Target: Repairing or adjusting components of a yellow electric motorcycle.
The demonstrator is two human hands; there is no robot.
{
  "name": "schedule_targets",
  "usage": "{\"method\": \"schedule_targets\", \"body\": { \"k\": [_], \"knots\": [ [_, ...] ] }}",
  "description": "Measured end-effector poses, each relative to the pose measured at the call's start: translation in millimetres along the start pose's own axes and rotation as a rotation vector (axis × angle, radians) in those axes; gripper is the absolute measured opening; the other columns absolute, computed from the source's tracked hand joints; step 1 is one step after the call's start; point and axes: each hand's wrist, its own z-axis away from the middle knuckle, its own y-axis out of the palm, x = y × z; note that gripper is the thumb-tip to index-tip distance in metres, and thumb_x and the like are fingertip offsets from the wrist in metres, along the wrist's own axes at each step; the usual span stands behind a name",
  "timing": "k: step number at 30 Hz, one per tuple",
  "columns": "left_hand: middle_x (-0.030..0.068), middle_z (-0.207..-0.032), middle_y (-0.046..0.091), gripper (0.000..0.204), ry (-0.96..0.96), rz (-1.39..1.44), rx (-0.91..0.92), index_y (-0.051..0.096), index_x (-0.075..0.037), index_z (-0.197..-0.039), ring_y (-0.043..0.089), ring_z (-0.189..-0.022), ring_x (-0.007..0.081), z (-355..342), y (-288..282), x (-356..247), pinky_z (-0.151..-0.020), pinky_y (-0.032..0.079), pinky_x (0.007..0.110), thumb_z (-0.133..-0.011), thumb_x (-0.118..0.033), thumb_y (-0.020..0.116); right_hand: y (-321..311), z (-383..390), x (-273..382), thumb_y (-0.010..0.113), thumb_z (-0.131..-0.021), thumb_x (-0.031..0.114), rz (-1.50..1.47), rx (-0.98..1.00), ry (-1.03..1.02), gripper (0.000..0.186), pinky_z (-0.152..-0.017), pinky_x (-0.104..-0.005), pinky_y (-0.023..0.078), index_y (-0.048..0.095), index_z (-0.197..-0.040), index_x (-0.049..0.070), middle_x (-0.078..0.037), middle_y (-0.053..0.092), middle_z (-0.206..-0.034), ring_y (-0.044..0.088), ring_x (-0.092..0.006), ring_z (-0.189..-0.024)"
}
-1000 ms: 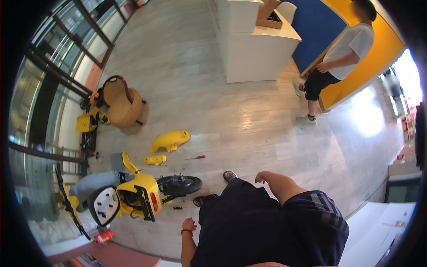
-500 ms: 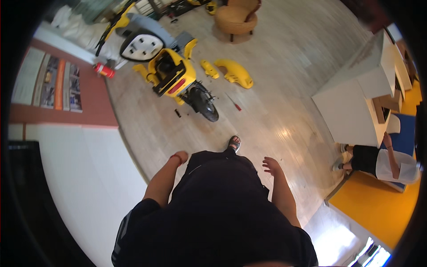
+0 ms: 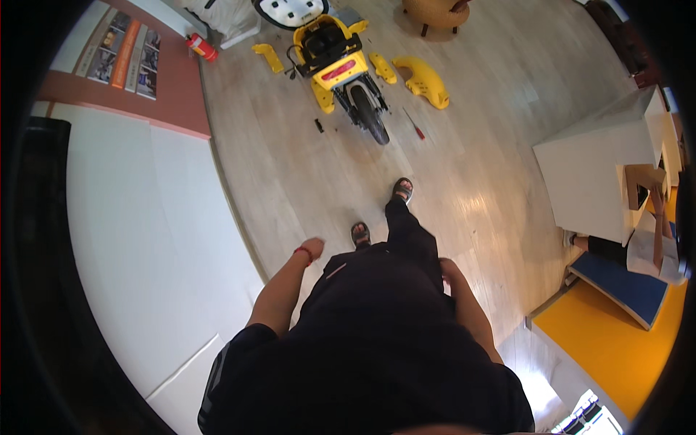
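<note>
My left hand hangs by my left hip, with a red band at the wrist. Its back faces up and its fingers are hidden. Beside my right thigh is my right hand, fingers apart and holding nothing, partly covered by my dark trousers. Ahead stands a yellow scooter with its rear wheel toward me. Yellow body panels lie to its right. A red-handled screwdriver and a small black part rest on the floor behind the scooter. Neither hand touches these things.
A white panel and a red fire extinguisher line the left side. To the right are a white counter, a blue board and a yellow platform. Another person stands there. A wicker chair is at the far end.
The scooter and floor parts have shifted up and right in view. Both my feet now show, one stepped forward. My right hand has come in against my thigh.
</note>
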Motion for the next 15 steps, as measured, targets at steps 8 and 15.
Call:
{"method": "schedule_targets", "body": {
  "k": [8,15],
  "knots": [
    [0.0151,-0.084,0.066,0.023,-0.686,0.537,0.544,0.065,0.001,-0.084,0.064,-0.072,0.0233,151,138,-11,-0.060,0.051,0.038,-0.079,-0.009,0.044,1,24,-85,0.055,-0.079,0.019,-0.184,0.036,0.108,0.024,-0.063,-0.0445,0.044,0.064,-0.094,0.002,-0.010,0.063,-0.085,0.059,-0.0235,-0.075],
    [0.0169,-0.079,0.066,0.018,-0.145,-0.058,0.507,0.068,-0.003,-0.083,0.065,-0.069,0.0287,58,172,-33,-0.061,0.052,0.038,-0.073,-0.007,0.053,-57,17,-122,0.055,-0.079,0.013,0.053,-0.003,0.089,0.021,-0.061,-0.0424,0.045,0.064,-0.095,0.003,-0.011,0.062,-0.080,0.059,-0.0201,-0.073]
  ]
}}
